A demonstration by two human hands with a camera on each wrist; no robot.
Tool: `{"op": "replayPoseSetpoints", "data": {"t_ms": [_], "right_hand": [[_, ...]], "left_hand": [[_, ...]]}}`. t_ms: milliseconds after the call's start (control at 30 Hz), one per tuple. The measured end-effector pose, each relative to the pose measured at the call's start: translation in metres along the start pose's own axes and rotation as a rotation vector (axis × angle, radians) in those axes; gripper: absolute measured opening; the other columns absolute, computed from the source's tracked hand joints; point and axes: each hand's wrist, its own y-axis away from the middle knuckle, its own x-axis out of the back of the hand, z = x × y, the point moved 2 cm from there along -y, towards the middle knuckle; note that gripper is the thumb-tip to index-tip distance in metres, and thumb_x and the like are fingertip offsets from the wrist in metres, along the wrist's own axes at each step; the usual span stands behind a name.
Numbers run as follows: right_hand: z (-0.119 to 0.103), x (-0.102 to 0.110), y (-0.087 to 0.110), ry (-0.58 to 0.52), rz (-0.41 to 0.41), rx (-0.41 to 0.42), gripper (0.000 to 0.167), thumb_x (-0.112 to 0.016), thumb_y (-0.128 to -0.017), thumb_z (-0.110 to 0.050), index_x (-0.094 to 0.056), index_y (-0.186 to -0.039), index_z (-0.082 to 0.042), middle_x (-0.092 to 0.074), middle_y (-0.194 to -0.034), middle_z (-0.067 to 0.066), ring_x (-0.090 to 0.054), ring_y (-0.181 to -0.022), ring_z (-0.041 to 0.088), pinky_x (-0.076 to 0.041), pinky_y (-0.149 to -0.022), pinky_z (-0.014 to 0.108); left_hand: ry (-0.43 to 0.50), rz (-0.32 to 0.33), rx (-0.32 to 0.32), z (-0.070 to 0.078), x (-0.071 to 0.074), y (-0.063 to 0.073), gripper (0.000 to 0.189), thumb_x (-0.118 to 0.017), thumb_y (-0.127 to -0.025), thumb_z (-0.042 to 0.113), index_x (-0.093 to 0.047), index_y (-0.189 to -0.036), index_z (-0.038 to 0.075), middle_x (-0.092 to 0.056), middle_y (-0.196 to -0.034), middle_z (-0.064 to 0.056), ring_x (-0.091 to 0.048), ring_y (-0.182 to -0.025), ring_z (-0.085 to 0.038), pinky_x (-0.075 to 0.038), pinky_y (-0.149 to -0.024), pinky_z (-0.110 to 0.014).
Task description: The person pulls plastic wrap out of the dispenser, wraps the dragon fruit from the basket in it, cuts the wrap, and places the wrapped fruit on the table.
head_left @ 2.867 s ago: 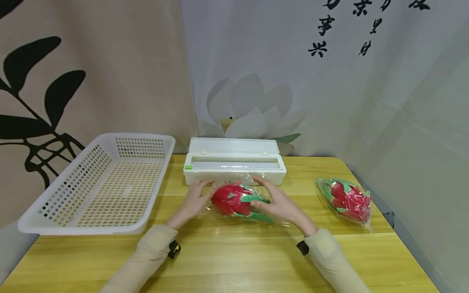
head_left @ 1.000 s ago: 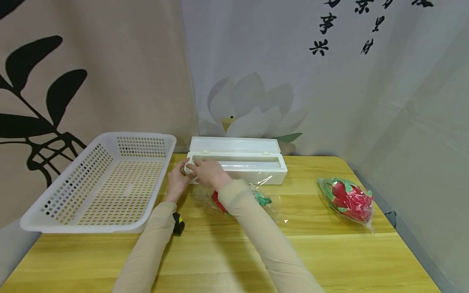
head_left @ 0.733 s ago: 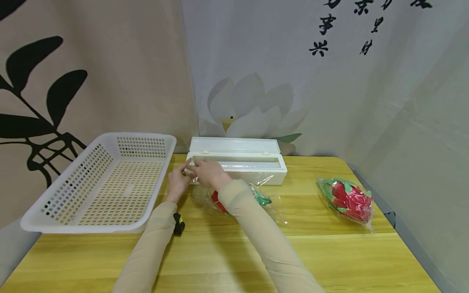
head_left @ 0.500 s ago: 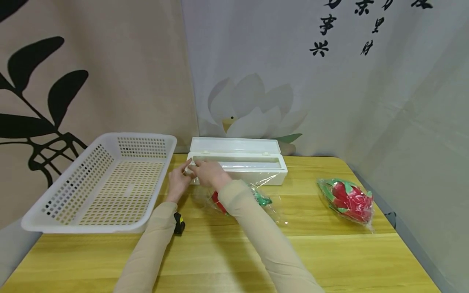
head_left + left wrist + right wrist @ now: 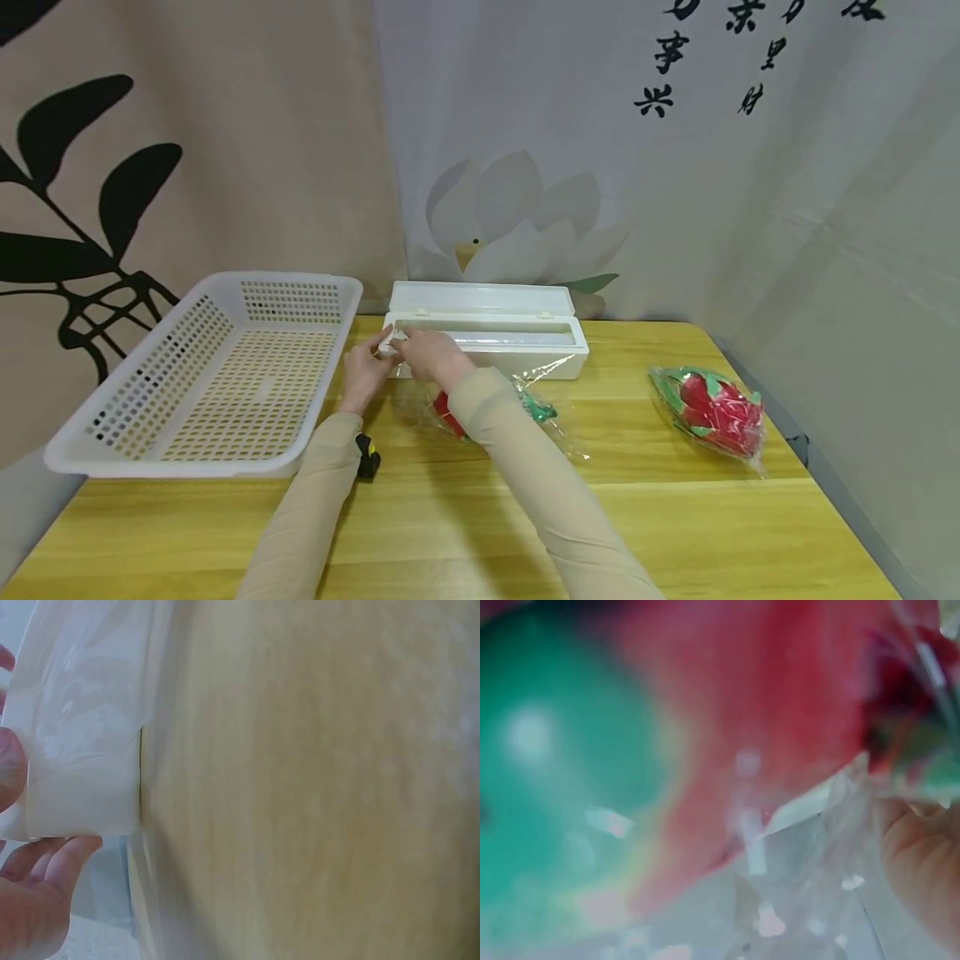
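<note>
A white cling film dispenser stands at the table's back, its lid raised. At its left end, my left hand grips the front corner; in the left wrist view, the thumb lies on the dispenser's edge and fingers bend against its end. My right hand reaches across to that same end, fingertips at the front rim; whether they pinch anything there is hidden. Beneath the right forearm lies a dragon fruit, partly covered, with clear film around it. Red and green fill the right wrist view, where this dragon fruit is blurred.
A white perforated basket stands at the left of the wooden table. On the right lies another dragon fruit wrapped in clear film. Behind the table hangs a printed curtain.
Both hands have left the dragon fruit and moved up and left to the dispenser's left end. The green piece seen there earlier is now covered. Over the last second they hardly move.
</note>
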Motion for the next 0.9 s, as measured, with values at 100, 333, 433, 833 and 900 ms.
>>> {"op": "replayPoseSetpoints", "data": {"t_ms": [100, 333, 433, 833, 900], "right_hand": [[0.002, 0.0, 0.001, -0.001, -0.013, -0.005, 0.054, -0.054, -0.096, -0.018, -0.037, -0.146, -0.029, -0.034, -0.154, 0.003, -0.053, -0.127, 0.019, -0.053, -0.094, 0.03], [0.011, -0.001, 0.005, -0.043, -0.014, -0.021, 0.05, -0.061, -0.092, -0.019, -0.047, -0.14, -0.018, -0.038, -0.148, 0.01, -0.061, -0.111, 0.017, -0.056, -0.087, 0.029], [0.018, -0.002, 0.008, -0.024, 0.004, 0.0, 0.047, -0.061, -0.091, -0.019, -0.051, -0.137, -0.02, -0.041, -0.145, 0.01, -0.06, -0.111, 0.018, -0.055, -0.089, 0.03], [0.038, 0.0, 0.015, -0.108, -0.046, 0.044, 0.055, -0.053, -0.088, -0.007, -0.049, -0.14, -0.026, -0.054, -0.131, 0.009, -0.058, -0.112, 0.02, -0.051, -0.097, 0.034], [0.039, 0.001, 0.015, -0.122, -0.056, 0.047, 0.056, -0.052, -0.088, -0.006, -0.048, -0.14, -0.026, -0.054, -0.131, 0.009, -0.057, -0.113, 0.02, -0.05, -0.097, 0.033]], "left_hand": [[0.01, -0.001, -0.007, 0.001, -0.001, 0.0, 0.054, -0.074, -0.082, 0.02, -0.056, -0.133, 0.015, -0.057, -0.128, -0.024, -0.054, -0.056, -0.009, -0.041, -0.056, -0.02], [0.057, 0.015, -0.021, 0.001, -0.003, 0.001, 0.059, -0.078, -0.079, 0.023, -0.056, -0.133, 0.014, -0.07, -0.1, -0.025, -0.041, -0.047, -0.006, -0.033, -0.048, -0.019], [0.058, 0.027, -0.02, 0.001, -0.002, 0.002, 0.06, -0.079, -0.078, 0.024, -0.056, -0.133, 0.014, -0.069, -0.088, -0.023, -0.037, -0.047, -0.006, -0.03, -0.047, -0.021], [0.064, -0.004, -0.009, -0.001, -0.002, 0.001, 0.062, -0.078, -0.078, 0.026, -0.054, -0.134, 0.015, -0.068, -0.112, -0.022, -0.047, -0.063, -0.014, -0.035, -0.053, -0.021], [0.065, -0.004, -0.007, -0.002, -0.002, 0.0, 0.062, -0.079, -0.078, 0.025, -0.055, -0.134, 0.015, -0.069, -0.108, -0.022, -0.044, -0.059, -0.011, -0.033, -0.05, -0.021]]}}
